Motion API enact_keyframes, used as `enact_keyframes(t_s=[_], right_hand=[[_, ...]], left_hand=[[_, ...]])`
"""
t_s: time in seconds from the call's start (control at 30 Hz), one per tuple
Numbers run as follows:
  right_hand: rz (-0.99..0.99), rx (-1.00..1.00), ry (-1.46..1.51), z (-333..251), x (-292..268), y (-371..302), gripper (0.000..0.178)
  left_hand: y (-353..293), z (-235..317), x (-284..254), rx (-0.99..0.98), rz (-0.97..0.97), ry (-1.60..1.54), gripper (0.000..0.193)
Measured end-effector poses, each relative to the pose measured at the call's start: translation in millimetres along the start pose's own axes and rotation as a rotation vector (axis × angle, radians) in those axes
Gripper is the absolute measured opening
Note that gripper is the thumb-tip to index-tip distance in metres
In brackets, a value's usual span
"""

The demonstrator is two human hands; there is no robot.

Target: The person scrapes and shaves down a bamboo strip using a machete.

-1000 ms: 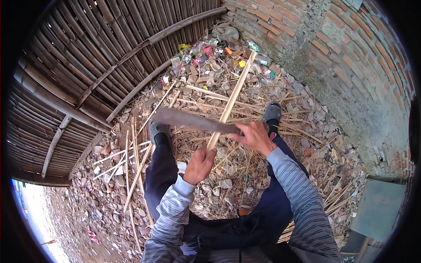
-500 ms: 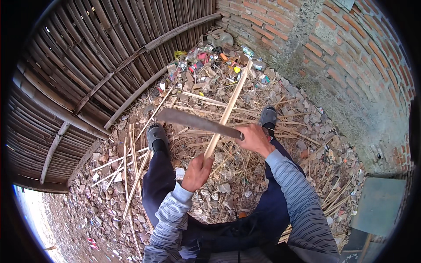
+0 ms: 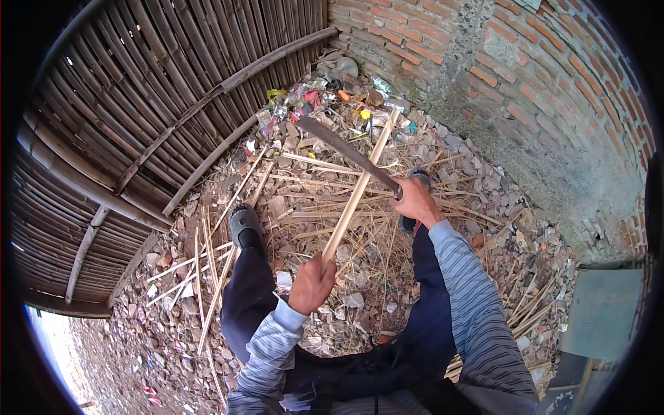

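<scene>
My left hand [image 3: 312,283] is closed round the near end of a long pale split-bamboo strip [image 3: 350,210], which slants up and away to the right. In my right hand [image 3: 416,203] is the handle of a machete [image 3: 343,146], a long dark blade. The blade lies across the strip's upper half, pointing to the far left, and a thin curl of shaving shows beside the strip near it. Whether the edge is biting into the strip I cannot tell. Both grey shoes [image 3: 246,225] stand apart on the ground, with the strip between them.
Loose bamboo strips [image 3: 207,277] lie on the stony ground [image 3: 159,353] to the left, with more under the blade and at the right. Mixed litter [image 3: 325,97] is heaped in the far corner. A bamboo-slat wall [image 3: 159,90] bounds the left, a brick wall [image 3: 526,117] the right.
My right hand has moved the machete outward along the strip, and its tip now points farther away. A thin curl shows by the blade. My left hand keeps its grip in nearly the same place.
</scene>
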State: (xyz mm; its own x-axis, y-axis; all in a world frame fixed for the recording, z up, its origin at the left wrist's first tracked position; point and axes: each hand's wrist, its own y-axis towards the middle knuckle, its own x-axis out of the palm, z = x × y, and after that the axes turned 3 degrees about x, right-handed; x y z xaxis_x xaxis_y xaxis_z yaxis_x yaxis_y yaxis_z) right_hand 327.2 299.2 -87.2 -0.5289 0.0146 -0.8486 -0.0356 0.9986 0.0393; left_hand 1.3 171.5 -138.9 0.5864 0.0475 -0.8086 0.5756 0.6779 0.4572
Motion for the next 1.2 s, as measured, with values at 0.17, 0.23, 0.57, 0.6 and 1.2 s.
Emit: enact_keyframes(t_s=[0.17,0.23,0.57,0.6,1.2], right_hand=[[-0.166,-0.238,-0.045,-10.4,21.8,-11.0,0.042],[-0.109,-0.292,-0.066,-19.2,22.1,-16.2,0.037],[-0.051,-0.178,-0.160,-11.0,7.4,-7.5,0.044],[-0.050,-0.180,-0.156,-12.5,11.3,-9.9,0.044],[0.033,0.084,-0.133,9.2,11.1,1.3,0.042]], left_hand=[[0.7,6.4,-3.9,0.059,0.036,0.115,0.023],[1.6,14.1,-6.5,0.014,0.048,0.059,0.020],[9.6,47.2,-46.6,-0.536,0.001,-0.371,0.018],[8.4,45.9,-48.6,-0.554,0.015,-0.375,0.019],[10.6,17.2,-20.9,-0.595,-0.114,-0.533,0.030]])
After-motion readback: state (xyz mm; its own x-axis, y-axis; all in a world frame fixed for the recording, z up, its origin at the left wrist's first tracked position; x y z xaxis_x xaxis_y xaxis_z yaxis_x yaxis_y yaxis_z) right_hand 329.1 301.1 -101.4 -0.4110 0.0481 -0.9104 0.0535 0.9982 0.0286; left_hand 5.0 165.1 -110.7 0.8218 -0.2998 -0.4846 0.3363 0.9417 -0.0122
